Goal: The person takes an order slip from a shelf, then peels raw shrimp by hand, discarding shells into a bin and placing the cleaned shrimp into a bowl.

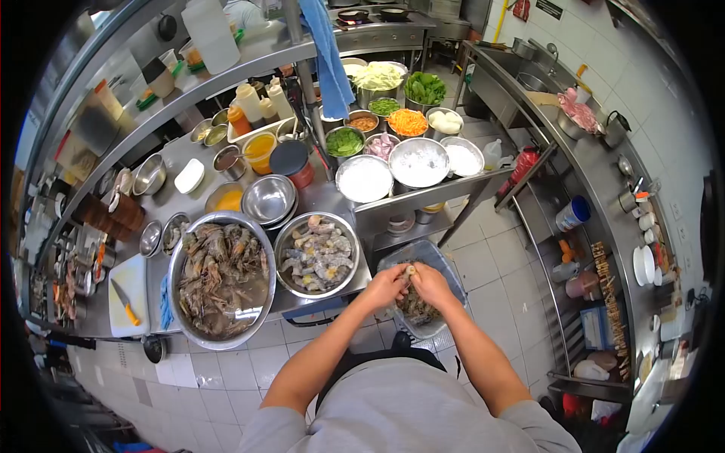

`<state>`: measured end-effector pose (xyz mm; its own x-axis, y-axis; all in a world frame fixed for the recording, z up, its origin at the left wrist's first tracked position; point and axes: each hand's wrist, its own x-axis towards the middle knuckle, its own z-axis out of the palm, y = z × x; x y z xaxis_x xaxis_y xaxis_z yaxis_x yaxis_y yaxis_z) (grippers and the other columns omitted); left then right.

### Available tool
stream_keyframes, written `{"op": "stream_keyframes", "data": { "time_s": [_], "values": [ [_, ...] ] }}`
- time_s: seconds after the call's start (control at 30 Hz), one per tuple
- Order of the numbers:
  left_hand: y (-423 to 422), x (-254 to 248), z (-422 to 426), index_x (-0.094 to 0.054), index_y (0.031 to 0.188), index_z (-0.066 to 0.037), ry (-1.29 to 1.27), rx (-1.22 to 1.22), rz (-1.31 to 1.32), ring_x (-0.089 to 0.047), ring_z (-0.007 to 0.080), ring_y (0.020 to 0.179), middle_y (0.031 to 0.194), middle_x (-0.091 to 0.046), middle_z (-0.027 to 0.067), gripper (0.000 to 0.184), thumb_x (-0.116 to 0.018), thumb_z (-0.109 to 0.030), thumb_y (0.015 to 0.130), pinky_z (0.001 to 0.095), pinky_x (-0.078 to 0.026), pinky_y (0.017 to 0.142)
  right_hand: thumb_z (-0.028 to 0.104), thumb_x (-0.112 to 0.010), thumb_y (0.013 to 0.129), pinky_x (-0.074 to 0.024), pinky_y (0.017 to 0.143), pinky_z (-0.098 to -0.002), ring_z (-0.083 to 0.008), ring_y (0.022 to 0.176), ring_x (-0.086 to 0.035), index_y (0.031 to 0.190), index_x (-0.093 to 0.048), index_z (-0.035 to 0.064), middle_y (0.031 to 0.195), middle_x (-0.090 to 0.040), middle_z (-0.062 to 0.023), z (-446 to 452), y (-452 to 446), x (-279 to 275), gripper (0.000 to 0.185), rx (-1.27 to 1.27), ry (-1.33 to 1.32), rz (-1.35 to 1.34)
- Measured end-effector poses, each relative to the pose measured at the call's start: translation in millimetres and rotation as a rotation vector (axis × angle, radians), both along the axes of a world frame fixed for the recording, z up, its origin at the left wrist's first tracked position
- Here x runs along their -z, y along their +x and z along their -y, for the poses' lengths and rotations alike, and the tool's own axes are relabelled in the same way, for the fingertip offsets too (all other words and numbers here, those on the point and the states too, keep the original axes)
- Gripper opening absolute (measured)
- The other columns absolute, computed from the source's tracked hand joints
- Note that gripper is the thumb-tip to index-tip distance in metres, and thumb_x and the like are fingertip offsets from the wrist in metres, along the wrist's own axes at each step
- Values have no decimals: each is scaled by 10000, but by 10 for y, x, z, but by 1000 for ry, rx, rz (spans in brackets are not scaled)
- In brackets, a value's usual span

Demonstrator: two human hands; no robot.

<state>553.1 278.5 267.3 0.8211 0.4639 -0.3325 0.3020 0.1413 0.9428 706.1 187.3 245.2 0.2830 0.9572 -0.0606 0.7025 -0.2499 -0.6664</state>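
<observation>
My left hand point(386, 288) and my right hand point(431, 286) are close together, fingers pinched around a small shrimp point(410, 269), partly covered by the fingertips. Below them is a clear plastic bin point(455, 266) with a pile of shrimp shells point(417, 308) inside. To the left, on the counter's edge, a round steel bowl point(356, 265) contains peeled grey shrimp point(316, 254). Farther left, whole unpeeled shrimp point(219, 264) lie in liquid in a large oval steel basin point(173, 291).
A knife point(127, 305) lies on a white cutting board point(140, 275) at far left. Nested steel bowls point(269, 198) and sauce containers stand behind. Ahead, a prep station holds shredded carrot point(408, 121) and greens point(425, 88). Steel shelving point(563, 302) lines the right.
</observation>
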Motion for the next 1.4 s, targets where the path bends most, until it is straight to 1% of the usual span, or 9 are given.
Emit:
{"op": "stream_keyframes", "data": {
  "time_s": [0.13, 0.27, 0.43, 0.57, 0.73, 0.87, 1.03, 1.17, 1.4],
  "values": [
    [-124, -133, -45, -361, 1485, -170, -505, 90, 215, -643, 161, 936, 1177, -635, 79, 538, -548, -97, 986, 300, -540, 812, 229, -436, 934, -472, 826, -447, -390, 908, -626, 974, -586, -11, 973, -652, -245, -18, 297, 99, 286, 39, -65, -418],
    [-18, 34, -6, -479, 1318, -128, -625, -122, 351, -653, 179, 937, 1148, -628, 78, 361, -589, -108, 974, 314, -552, 789, 234, -443, 927, -470, 842, -449, -382, 934, -639, 994, -595, -11, 977, -660, -242, -7, 395, 274, 297, 55, -74, -384],
    [141, 337, 68, -534, 1230, -100, -548, -449, 277, -642, 148, 867, 987, -616, 45, 287, -618, -96, 956, 288, -547, 751, 185, -524, 896, -468, 923, -414, -349, 1048, -647, 1084, -628, -11, 1059, -683, -219, 40, 246, 33, 291, 137, -146, -338],
    [276, 484, 75, -567, 1154, -86, -275, -526, 219, -605, 110, 781, 952, -614, 28, 236, -653, -88, 935, 242, -495, 656, 176, -543, 917, -458, 954, -392, -335, 1062, -650, 1102, -621, -40, 1092, -698, -178, 64, 297, 727, 295, 179, 132, -379],
    [441, 462, 99, -566, 1155, -64, -218, -502, 210, -588, 93, 788, 937, -624, 18, 266, -667, -79, 910, 241, -466, 661, 220, -489, 1016, -488, 822, -300, -148, 846, -632, 1078, -646, 3, 988, -690, -49, 160, 266, 149, 275, 290, -122, -982],
    [464, 362, 70, -567, 1165, -48, -259, -414, 229, -597, 94, 781, 913, -639, 19, 287, -671, -96, 902, 244, -471, 663, 210, -491, 1022, -473, 740, -256, -87, 775, -578, 1021, -659, 40, 889, -656, -4, 247, 300, 262, 239, 241, -103, -1003],
    [402, 460, 31, -585, 1175, -38, -18, -252, 126, -615, 88, 733, 854, -661, 36, 300, -673, -128, 903, 248, -470, 609, 212, -520, 1017, -452, 640, -252, -92, 696, -545, 936, -634, 43, 750, -589, 17, 346, 334, 260, 220, 263, -38, -645],
    [400, 479, 163, -643, 1093, -31, 544, -265, -16, -678, 260, 766, 936, -718, 156, 299, -710, -157, 831, 367, -528, 713, 248, -577, 955, -491, 661, -430, -343, 699, -635, 852, -636, 16, 754, -651, -179, 394, 347, 456, 261, 272, 60, -93],
    [330, 419, 238, -636, 1038, -25, 559, -349, -8, -681, 271, 766, 938, -711, 170, 275, -713, -170, 817, 374, -526, 705, 246, -577, 941, -479, 695, -490, -422, 774, -635, 831, -631, 4, 814, -656, -229, 319, 266, 477, 271, 344, 106, 77]
  ]
}}
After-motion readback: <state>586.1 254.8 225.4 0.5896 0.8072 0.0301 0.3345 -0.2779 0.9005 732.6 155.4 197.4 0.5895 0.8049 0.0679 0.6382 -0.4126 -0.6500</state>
